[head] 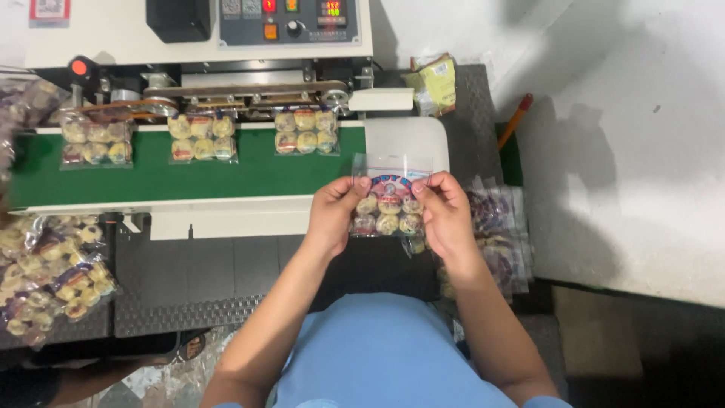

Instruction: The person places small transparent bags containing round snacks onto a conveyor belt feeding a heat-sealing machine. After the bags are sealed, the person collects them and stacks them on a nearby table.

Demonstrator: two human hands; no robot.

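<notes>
Head camera: two hands hold a clear bag of round sweets

Head camera looks down at a small clear bag (pixel 390 202) filled with round pale sweets in two rows. It has a colourful printed label near the top, and its upper edge is flat and empty. The left hand (pixel 334 211) pinches the bag's left side with closed fingers, and the right hand (pixel 444 211) pinches its right side the same way. The bag is held in the air just in front of the green belt (pixel 249 172), near its right end.

Three similar bags (pixel 204 137) lie on the belt, well apart from each other, so the front strip of the belt is free. A pile of filled bags (pixel 45 272) rests at the left on a dark ribbed mat (pixel 226 272). More bags (pixel 502 234) lie right of the hands.
</notes>
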